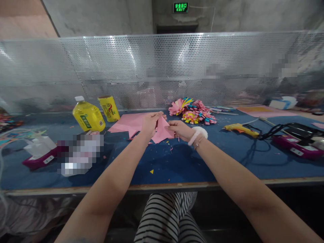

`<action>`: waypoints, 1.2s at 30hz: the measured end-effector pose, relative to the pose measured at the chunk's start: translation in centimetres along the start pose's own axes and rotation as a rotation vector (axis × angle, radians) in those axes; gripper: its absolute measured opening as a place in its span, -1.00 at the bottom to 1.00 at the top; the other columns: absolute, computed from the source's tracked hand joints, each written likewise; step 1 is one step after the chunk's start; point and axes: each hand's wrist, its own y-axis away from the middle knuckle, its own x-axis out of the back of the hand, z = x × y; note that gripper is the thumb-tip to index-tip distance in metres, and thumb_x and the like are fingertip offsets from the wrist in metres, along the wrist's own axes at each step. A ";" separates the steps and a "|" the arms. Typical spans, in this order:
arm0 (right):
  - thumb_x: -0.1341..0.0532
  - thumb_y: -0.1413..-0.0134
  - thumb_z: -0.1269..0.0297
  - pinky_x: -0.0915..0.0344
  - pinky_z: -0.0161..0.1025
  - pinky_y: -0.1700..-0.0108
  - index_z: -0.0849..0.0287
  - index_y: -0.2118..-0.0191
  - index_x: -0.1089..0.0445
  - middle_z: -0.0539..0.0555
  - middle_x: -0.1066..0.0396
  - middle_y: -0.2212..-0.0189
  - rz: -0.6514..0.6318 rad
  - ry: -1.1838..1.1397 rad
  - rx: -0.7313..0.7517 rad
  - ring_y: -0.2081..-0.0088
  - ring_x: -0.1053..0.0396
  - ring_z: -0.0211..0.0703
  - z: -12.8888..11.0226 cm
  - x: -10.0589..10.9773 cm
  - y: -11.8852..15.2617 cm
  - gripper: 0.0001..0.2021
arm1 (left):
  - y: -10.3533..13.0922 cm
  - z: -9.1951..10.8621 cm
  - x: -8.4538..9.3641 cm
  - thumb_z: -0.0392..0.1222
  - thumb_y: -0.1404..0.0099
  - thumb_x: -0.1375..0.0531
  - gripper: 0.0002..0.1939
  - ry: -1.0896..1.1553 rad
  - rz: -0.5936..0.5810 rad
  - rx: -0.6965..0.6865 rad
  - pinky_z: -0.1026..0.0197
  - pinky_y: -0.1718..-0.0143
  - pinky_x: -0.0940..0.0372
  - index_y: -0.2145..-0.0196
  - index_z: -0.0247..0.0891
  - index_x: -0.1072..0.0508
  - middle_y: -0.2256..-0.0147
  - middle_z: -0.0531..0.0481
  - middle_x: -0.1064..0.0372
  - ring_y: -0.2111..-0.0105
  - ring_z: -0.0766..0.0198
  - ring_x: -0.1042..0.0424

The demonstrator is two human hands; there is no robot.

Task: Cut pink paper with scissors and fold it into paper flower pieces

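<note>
Between my two hands is a folded piece of pink paper [163,131], raised off the blue tabletop with its peak pointing up. My left hand [151,122] pinches it near the top left. On its right edge, the fingers of my right hand [180,129] are closed, and a fluffy white band circles that wrist. Flat on the table behind and left of my left hand lies a larger pink sheet [126,122] with a cut edge. Just beyond my right hand sits a heap of paper flowers [191,111] in pink, yellow and blue.
A yellow bottle [88,116] and a yellow can-like container [108,108] stand at left. Purple power strips [297,147] lie at both sides. A yellow glue gun [240,129] with its cord rests at right. A perforated metal screen [162,71] closes off the back.
</note>
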 end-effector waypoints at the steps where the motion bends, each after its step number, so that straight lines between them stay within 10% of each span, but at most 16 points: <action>1: -0.27 0.26 0.23 -0.26 -0.37 0.49 0.25 0.40 -0.32 -0.05 -0.26 0.57 0.013 -0.003 -0.008 0.55 -0.22 -0.40 -0.1 -0.1 0.0 -0.75 | 0.0 0.0 0.0 -0.19 0.09 -0.26 -0.80 0.002 0.001 0.013 0.19 0.37 -0.29 0.49 -0.38 -0.42 0.48 -0.10 -0.42 0.46 0.28 -0.40; 36: -0.04 0.07 0.10 0.13 -0.37 0.53 0.23 0.64 -0.11 -0.10 0.07 0.68 0.257 0.602 0.329 0.59 0.09 -0.40 0.1 0.7 -0.7 -0.68 | -0.2 -1.5 0.5 -0.06 0.18 -0.28 -0.72 -0.179 -0.130 -0.060 0.30 0.52 -0.19 0.58 -0.35 -0.41 0.66 0.09 -0.24 0.62 0.44 -0.20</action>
